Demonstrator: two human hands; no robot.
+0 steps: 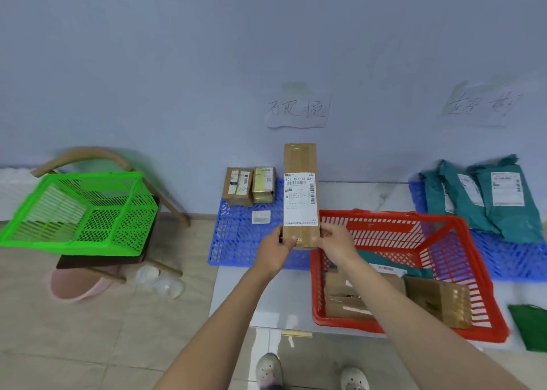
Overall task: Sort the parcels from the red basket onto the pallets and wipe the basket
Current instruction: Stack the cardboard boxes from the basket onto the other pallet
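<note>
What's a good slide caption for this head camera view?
Both hands, left hand and right hand, hold a long cardboard parcel upright above the blue pallet, beside the red basket.

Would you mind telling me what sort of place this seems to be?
Probably a makeshift parcel-sorting corner in a plain room: labelled parcels sit on a blue pallet beneath a handwritten wall sign, and a red basket holds more boxes.

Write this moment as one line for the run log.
left hand: holds long brown cardboard parcel | right hand: holds same | red plastic basket: parcels remain
</note>
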